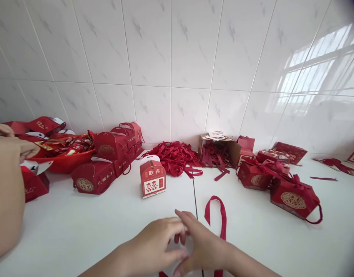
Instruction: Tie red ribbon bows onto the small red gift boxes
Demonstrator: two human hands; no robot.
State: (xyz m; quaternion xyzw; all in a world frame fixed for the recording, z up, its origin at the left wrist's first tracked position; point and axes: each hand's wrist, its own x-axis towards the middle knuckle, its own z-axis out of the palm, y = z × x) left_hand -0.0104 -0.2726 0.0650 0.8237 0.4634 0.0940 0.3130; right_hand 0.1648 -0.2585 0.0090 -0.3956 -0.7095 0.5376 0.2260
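Note:
My left hand (155, 242) and my right hand (205, 244) meet over the white table, fingertips overlapping. On both, the fingers are bent and apart from the thumb, and I see nothing held in them. A red ribbon (223, 219) lies on the table and passes beneath my right wrist. Its lower stretch shows again at the bottom edge, partly hidden by my hands. Ahead of my left hand stands a small red gift box (153, 179) with a white label and a rounded top flap.
A heap of red ribbons (175, 154) lies by the tiled wall, beside a cardboard box (235, 148) of ribbon strips. Several red boxes (116, 148) and a red basin (67, 162) of wrapped packets are left. Ribbon-tied boxes (295, 198) stand right. A person's beige sleeve (6, 192) enters left.

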